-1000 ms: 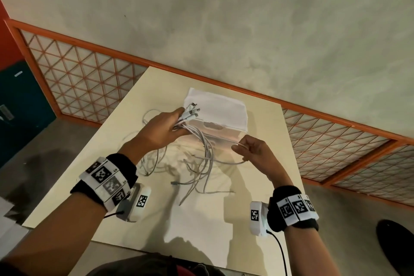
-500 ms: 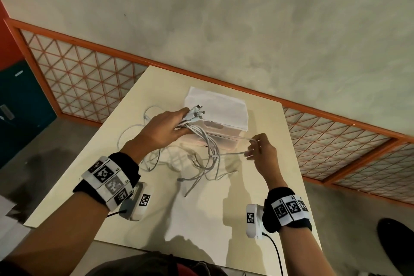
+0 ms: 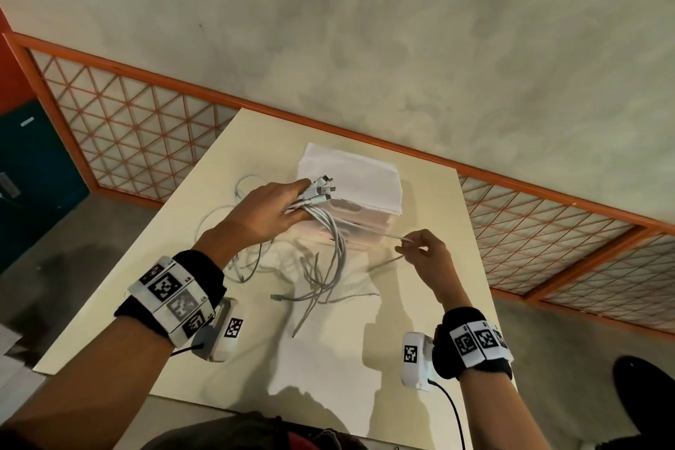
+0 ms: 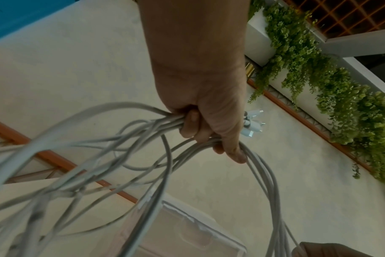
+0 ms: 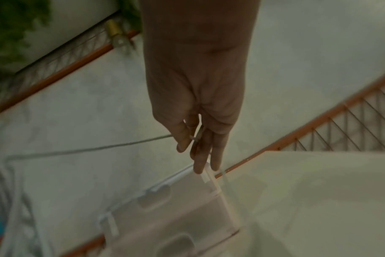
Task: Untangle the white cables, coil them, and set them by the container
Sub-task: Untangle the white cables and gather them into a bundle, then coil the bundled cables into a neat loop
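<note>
My left hand (image 3: 272, 210) is raised above the table and grips a bundle of white cables (image 3: 334, 241) near their plug ends (image 3: 321, 190), which stick out past the fingers. In the left wrist view the fingers (image 4: 196, 128) curl round the same cables (image 4: 143, 139), whose loops hang down tangled. My right hand (image 3: 420, 248) pinches the free end of one cable (image 3: 387, 234) and holds it stretched to the right, in front of the translucent lidded container (image 3: 350, 190). The right wrist view shows that cable (image 5: 99, 147) running left from the pinching fingers (image 5: 187, 137), above the container (image 5: 176, 217).
The cream table (image 3: 328, 358) carries loose cable loops (image 3: 233, 215) at its left, behind my left hand. An orange lattice railing (image 3: 146, 142) runs along the table's far side. A green hanging plant (image 4: 341, 87) drapes over a ledge in the left wrist view.
My right hand has slid rightwards along one cable to its end, drawing it taut and out of the hanging tangle. My left hand has kept its grip and stayed near the container.
</note>
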`<state>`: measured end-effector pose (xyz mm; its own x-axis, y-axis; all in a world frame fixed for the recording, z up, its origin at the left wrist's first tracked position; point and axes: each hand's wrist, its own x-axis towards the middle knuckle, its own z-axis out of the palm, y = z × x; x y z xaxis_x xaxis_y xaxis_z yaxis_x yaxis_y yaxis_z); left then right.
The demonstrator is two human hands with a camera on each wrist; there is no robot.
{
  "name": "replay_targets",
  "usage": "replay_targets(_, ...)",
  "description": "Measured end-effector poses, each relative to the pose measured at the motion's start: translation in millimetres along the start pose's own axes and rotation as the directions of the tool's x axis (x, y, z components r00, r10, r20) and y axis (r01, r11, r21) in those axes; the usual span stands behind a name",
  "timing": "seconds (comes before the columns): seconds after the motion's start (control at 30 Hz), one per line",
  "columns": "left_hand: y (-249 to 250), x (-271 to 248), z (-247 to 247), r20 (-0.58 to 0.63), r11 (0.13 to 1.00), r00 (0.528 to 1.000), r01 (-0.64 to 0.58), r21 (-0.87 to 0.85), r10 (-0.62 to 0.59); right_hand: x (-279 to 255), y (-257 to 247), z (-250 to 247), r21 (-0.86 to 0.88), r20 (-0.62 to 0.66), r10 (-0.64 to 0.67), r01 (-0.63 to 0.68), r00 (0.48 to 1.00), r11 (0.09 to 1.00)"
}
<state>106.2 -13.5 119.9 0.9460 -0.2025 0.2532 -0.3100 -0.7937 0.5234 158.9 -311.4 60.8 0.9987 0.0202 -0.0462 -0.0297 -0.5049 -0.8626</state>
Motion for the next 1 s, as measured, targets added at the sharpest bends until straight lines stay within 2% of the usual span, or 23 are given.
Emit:
replay_targets(0.07, 0.8, 0.1, 0.6, 0.007, 1.000, 1.000, 0.004, -0.001, -0.004, -1.4, 4.1, -1.0, -0.166, 0.016, -0.014, 0.017, 1.000, 0.986)
replay_targets(0.13, 2.9, 0.9, 1.1, -0.005, 1.000, 1.000, 0.002, 0.004, -0.002, -5.8, 5.0, -1.4, -0.177, 0.142, 0.039, -0.014, 0.989, 0.984)
replay_targets(0.17, 4.4, 1.4, 1.6, -0.014, 1.000, 1.000, -0.001, 0.009, 0.001, -7.8, 4.0, -2.1, -0.195, 0.240, 0.097, -0.050, 0.966, 0.980)
replay_targets(0.23, 8.4, 3.0, 4.0, -0.027, 0.999, 1.000, -0.015, 0.028, 0.016, -13.1, -4.5, -5.4, -0.356, 0.390, 0.239, -0.094, 0.889, 0.930)
replay_targets(0.27, 10.3, 3.6, 5.8, -0.030, 0.999, 0.999, -0.026, 0.042, 0.027, -16.0, -11.6, -6.1, -0.447, 0.405, 0.288, -0.086, 0.868, 0.890)
replay_targets(0.3, 12.8, 4.3, 7.9, -0.031, 0.998, 0.999, -0.035, 0.055, 0.037, -19.3, -19.1, -6.1, -0.503, 0.398, 0.287, -0.054, 0.871, 0.863)
replay_targets(0.37, 18.5, 5.7, 13.0, -0.031, 0.996, 0.998, -0.053, 0.072, 0.056, -24.8, -35.9, -1.7, -0.466, 0.395, 0.182, 0.026, 0.901, 0.885)
replay_targets(0.43, 25.9, 7.9, 18.8, -0.019, 0.994, 0.997, -0.073, 0.082, 0.075, -29.2, -53.8, 8.2, -0.249, 0.434, 0.000, 0.121, 0.901, 0.961)
replay_targets(0.53, 34.6, 11.5, 26.0, -0.008, 0.995, 0.995, -0.095, 0.039, 0.095, -28.5, -65.8, 25.5, -0.043, 0.506, -0.204, 0.261, 0.838, 0.964)
replay_targets(0.6, 35.2, 12.9, 26.7, -0.002, 0.995, 0.996, -0.087, -0.049, 0.087, -28.7, -67.0, 31.1, 0.007, 0.542, -0.227, 0.265, 0.809, 0.964)
replay_targets(0.67, 33.2, 12.6, 22.8, 0.037, 0.989, 0.998, -0.035, -0.143, 0.041, -24.4, -59.5, 28.3, 0.001, 0.501, -0.258, 0.298, 0.826, 0.955)
replay_targets(0.77, 28.6, 10.5, 16.5, 0.088, 0.959, 0.996, 0.034, -0.281, -0.010, -9.9, -45.4, 7.4, -0.139, 0.345, -0.294, 0.358, 0.892, 0.923)
replay_targets(0.87, 27.2, 10.3, 10.1, 0.008, 0.899, 0.999, 0.052, -0.435, -0.054, 2.8, -32.8, -18.5, -0.290, 0.217, -0.181, 0.240, 0.959, 0.926)
replay_targets(0.93, 32.9, 10.1, 7.0, -0.067, 0.864, 0.995, 0.030, -0.502, -0.074, 5.7, -26.2, -28.3, -0.456, 0.228, -0.071, 0.171, 0.971, 0.873)
replay_targets(1.0, 41.4, 10.3, 6.8, -0.075, 0.792, 0.994, 0.016, -0.610, -0.079, 3.9, -26.1, -25.2, -0.543, 0.309, -0.023, 0.196, 0.951, 0.817)
